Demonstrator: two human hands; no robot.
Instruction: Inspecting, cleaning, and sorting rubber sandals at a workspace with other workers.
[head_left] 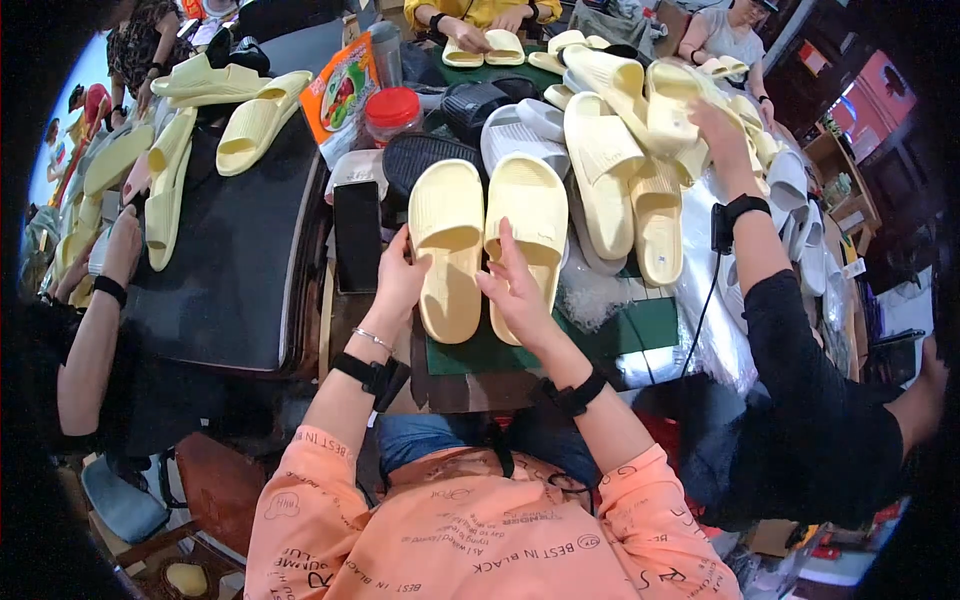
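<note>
Two pale yellow slide slippers stand side by side in front of me, toes pointing away: a left slipper (449,270) and a right slipper (530,190). My left hand (402,278) grips the outer edge of the left slipper, its thumb over the footbed and the other fingers mostly hidden. Against the right slipper, my right hand (517,290) is closed with a finger along the strap and the thumb by the inner edge. Beneath them lies a dark green mat (470,355). Just beyond are a black slipper (425,160) and a white slipper (515,140).
A black phone (358,237) lies left of the slippers, near a red-lidded jar (392,112) and an orange packet (342,88). Yellow slippers (605,180) pile up at right, where a co-worker's hand (722,135) reaches in. Another person's hand (122,245) is at far left.
</note>
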